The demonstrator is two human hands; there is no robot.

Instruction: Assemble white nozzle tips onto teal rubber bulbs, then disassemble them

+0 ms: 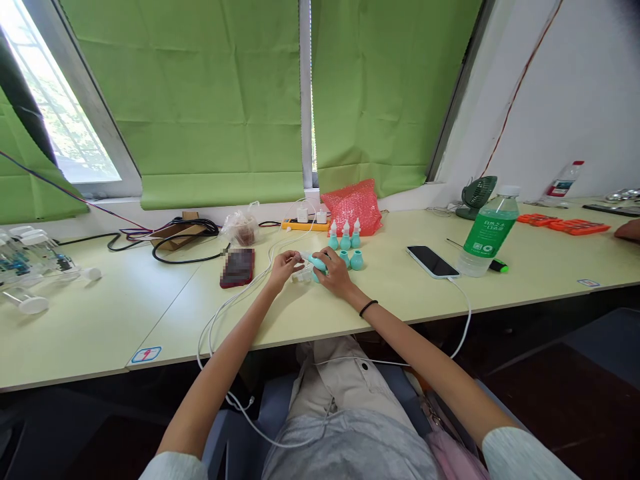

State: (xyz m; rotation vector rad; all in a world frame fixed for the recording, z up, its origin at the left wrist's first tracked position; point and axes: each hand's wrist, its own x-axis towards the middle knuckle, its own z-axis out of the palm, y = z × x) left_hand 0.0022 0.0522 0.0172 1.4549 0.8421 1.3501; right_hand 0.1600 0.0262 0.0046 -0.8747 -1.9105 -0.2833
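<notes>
Over the table my right hand (336, 272) is wrapped round a teal squeeze bulb of a nasal aspirator (318, 263), which lies tilted with its pale nozzle toward the left. The fingers of my left hand (284, 269) are closed in a pinch at that nozzle's tip. Small whitish translucent pieces (301, 275) lie beneath the hands, partly covered. Just behind my right hand stand several upright bulbs with white nozzles (346, 237). In front of them are teal bulbs without nozzles (357, 261), and another teal part is mostly hidden under my right hand.
Left of the hands are a dark red phone (237, 268) and white cables. At the back sit an orange power strip (295, 225) and a red bubble-wrap bag (353, 208). On the right are a charging phone (432, 261), a green-labelled bottle (489, 233) and a fan (477, 197).
</notes>
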